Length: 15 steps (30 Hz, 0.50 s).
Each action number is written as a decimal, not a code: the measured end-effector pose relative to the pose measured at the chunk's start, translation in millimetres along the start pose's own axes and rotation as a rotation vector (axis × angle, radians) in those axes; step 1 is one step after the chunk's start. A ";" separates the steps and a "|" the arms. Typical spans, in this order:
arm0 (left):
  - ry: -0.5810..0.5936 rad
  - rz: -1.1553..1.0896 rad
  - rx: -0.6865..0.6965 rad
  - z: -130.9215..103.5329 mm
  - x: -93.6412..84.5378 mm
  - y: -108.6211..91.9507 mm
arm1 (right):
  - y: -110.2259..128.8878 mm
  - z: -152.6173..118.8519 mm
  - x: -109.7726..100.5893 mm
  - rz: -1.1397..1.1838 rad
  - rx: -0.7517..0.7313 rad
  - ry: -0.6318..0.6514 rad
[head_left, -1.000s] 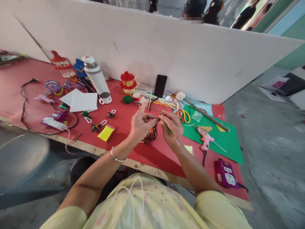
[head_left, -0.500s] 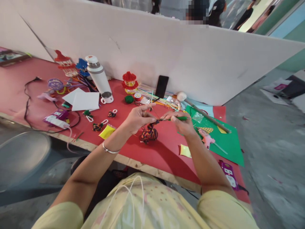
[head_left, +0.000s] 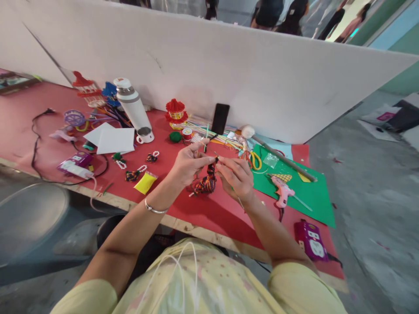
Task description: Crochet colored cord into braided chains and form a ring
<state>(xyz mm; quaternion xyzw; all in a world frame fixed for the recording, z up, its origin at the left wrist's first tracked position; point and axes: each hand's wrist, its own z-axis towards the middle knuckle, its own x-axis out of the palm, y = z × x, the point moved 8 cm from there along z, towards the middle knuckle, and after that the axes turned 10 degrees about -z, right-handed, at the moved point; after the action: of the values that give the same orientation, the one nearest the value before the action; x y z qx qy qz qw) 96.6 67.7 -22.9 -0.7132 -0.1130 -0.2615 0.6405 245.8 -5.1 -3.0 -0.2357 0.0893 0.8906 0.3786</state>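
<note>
My left hand [head_left: 187, 166] is closed, pinching the top of a dark multicolored crocheted strip [head_left: 211, 170] between thumb and fingers. The strip hangs down towards a ball of multicolored yarn [head_left: 205, 185] on the red tabletop. My right hand [head_left: 237, 176] meets it from the other side, its fingertips pinched at the top of the strip. A crochet hook [head_left: 241, 203] lies in the right palm, angled down to the wrist. Most of its green handle is hidden by the fingers.
A white flask [head_left: 132, 107] and a propped black phone [head_left: 221, 118] stand along the white partition [head_left: 196, 56]. To the right are yellow scissors [head_left: 256, 160], a pink glue gun [head_left: 283, 192] and a purple power strip [head_left: 312, 242]. A yellow packet [head_left: 145, 182] lies left.
My right hand has turned inward and down, and the hook has swung from level across the strip to tucked in the palm. Its fingertips now pinch the strip beside my left hand.
</note>
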 end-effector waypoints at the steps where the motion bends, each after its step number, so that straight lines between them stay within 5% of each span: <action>1: 0.036 -0.064 -0.078 -0.7 2.0 3.2 | 2.2 -1.8 -0.9 -0.008 -0.001 -0.026; 5: 0.169 -0.162 -0.299 -5.9 4.9 9.6 | 5.5 3.3 -12.6 0.085 -0.060 -0.106; 8: 0.208 -0.104 -0.353 -5.7 -0.4 8.2 | -2.0 12.3 -16.1 0.246 -0.082 -0.020; 11: 0.170 0.074 -0.249 0.7 -9.2 -1.6 | -10.8 16.7 -12.4 0.343 -0.065 0.147; 15: 0.120 0.313 -0.056 6.6 -11.6 -14.2 | -14.2 21.0 -14.8 0.357 -0.047 0.215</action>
<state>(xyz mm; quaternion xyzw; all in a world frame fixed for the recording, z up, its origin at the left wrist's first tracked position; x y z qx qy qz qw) 81.3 78.2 -17.0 -0.7228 0.0453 -0.2040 0.6588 257.6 2.5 22.8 -0.3186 0.1488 0.9151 0.1975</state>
